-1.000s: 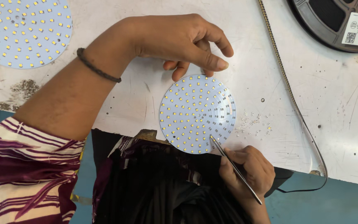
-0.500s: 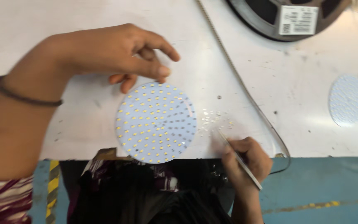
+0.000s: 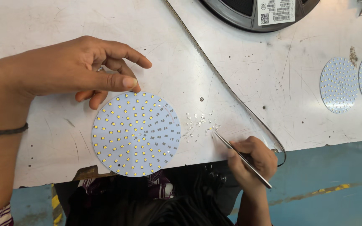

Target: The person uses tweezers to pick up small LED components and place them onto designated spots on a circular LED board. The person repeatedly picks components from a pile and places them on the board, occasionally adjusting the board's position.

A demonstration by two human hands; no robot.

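The left hand (image 3: 70,69) rests its fingers, lightly curled and close together, on the far rim of a round white board (image 3: 136,134) that lies flat at the counter's near edge, studded with small yellow chips in rings. The right hand (image 3: 252,161) pinches thin metal tweezers (image 3: 241,159) between thumb and fingers; their long axis runs from the hand at the near edge up and left, tip pointing at a scatter of tiny loose chips (image 3: 200,123) just beside the board. A black reel (image 3: 258,12) with a white rectangular label sits at the far edge, and a thin tape (image 3: 227,90) runs from there diagonally to the near edge. Two more round boards (image 3: 339,85) lie toward the right edge. The counter (image 3: 42,25) is white, scratched and stained; below it shows blue floor (image 3: 336,188).
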